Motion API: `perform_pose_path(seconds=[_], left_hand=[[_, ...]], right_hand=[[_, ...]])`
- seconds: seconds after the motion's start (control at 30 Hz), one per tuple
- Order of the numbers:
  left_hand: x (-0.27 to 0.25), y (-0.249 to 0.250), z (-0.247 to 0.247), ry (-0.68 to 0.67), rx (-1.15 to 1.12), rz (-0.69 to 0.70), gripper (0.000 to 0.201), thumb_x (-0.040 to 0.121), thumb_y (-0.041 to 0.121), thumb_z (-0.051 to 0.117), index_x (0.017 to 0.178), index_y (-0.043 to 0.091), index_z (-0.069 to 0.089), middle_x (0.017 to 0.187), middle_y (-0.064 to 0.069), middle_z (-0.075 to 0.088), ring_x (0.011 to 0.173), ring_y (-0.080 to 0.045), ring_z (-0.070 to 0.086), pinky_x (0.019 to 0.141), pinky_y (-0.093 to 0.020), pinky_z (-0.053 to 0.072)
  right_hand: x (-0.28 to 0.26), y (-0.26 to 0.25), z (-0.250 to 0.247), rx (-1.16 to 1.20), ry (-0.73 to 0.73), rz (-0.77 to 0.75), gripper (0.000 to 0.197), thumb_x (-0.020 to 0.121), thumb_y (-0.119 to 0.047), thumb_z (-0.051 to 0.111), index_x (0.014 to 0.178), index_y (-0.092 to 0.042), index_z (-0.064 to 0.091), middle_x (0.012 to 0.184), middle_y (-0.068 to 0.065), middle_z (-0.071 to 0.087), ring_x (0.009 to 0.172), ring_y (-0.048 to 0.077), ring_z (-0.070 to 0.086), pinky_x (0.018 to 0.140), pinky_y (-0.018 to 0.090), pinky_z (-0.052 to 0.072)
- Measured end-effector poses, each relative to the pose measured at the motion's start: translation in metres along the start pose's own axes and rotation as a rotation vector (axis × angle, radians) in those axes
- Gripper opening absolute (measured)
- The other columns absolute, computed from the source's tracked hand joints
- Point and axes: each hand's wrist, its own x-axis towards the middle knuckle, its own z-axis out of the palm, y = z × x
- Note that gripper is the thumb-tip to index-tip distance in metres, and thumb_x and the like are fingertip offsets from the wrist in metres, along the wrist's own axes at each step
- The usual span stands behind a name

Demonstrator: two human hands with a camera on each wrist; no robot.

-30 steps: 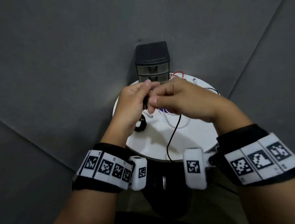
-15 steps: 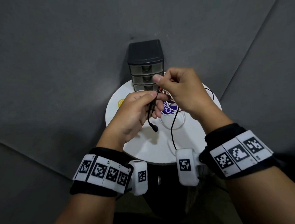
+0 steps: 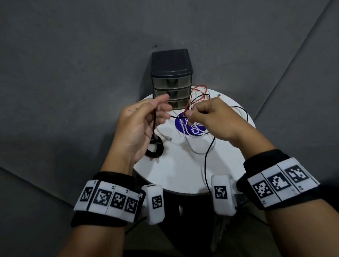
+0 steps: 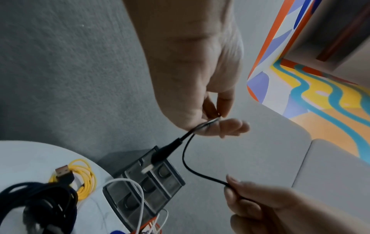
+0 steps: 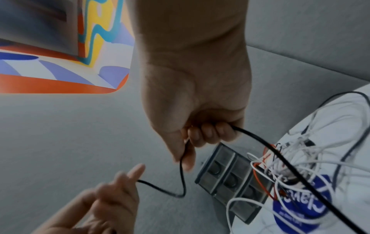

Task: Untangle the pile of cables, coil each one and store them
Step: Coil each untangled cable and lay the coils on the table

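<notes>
**Black cable mid-coil, snag risk ahead**

While my left hand pinched the black cable near its plug between thumb and fingertips in front of the drawer unit, my right hand curled its fingers round the same cable just beside it. Its tail ran down past the tangled pile, right of the drawers. I judged that a quick pull could drag the white and red wires along, since the tail passed near their loops, and undo the coil lying left of the pile
</notes>
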Motion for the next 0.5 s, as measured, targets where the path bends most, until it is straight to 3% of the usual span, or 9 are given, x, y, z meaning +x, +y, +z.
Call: perform_pose_path(seconds=[0.1,0.2,0.27,0.37,0.5], left_hand=[[0.001,0.002,-0.005,-0.051,0.082,-0.161,0.040,0.105,0.021,0.036,0.109,-0.001,0.069,0.069,-0.009,0.066,0.056,-0.016,0.061,0.055,-0.021,0.047],[0.003,-0.002,-0.004,-0.002,0.143,-0.264,0.055,0.106,0.050,0.033,0.101,0.007,0.067,0.062,-0.008,0.061,0.051,-0.019,0.058,0.050,-0.024,0.047],[0.004,-0.008,-0.002,0.021,0.197,-0.215,0.044,0.107,0.044,0.039,0.098,0.012,0.067,0.058,-0.002,0.052,0.047,-0.015,0.046,0.048,-0.022,0.040],[0.005,-0.014,0.005,-0.040,0.180,-0.156,0.030,0.108,0.021,0.042,0.098,0.010,0.067,0.053,0.004,0.034,0.045,-0.009,0.024,0.044,-0.021,0.020],[0.010,-0.005,0.016,-0.151,0.005,-0.110,0.034,0.106,0.015,0.036,0.112,0.003,0.068,0.054,0.006,0.027,0.042,-0.004,0.015,0.041,-0.021,0.010]], right_hand=[[0.006,0.004,0.001,0.088,0.133,-0.021,0.032,0.098,-0.029,0.062,0.074,-0.009,0.071,0.066,0.004,0.063,0.062,0.008,0.049,0.065,0.027,0.040],[0.005,0.002,-0.004,0.162,0.199,-0.053,0.028,0.100,-0.021,0.061,0.081,-0.002,0.070,0.058,-0.013,0.056,0.053,-0.001,0.046,0.057,0.012,0.037],[0.004,0.003,-0.008,0.165,0.187,-0.064,0.026,0.101,-0.021,0.060,0.085,-0.002,0.070,0.055,-0.015,0.053,0.049,-0.001,0.044,0.052,0.009,0.035],[0.004,0.005,-0.009,0.169,0.160,-0.046,0.026,0.102,-0.020,0.058,0.088,-0.001,0.069,0.046,-0.020,0.047,0.043,-0.001,0.043,0.047,0.008,0.030],[0.005,0.007,-0.002,0.131,0.087,-0.075,0.028,0.102,-0.021,0.056,0.080,-0.009,0.067,0.050,-0.021,0.050,0.049,-0.002,0.045,0.054,0.014,0.031]])
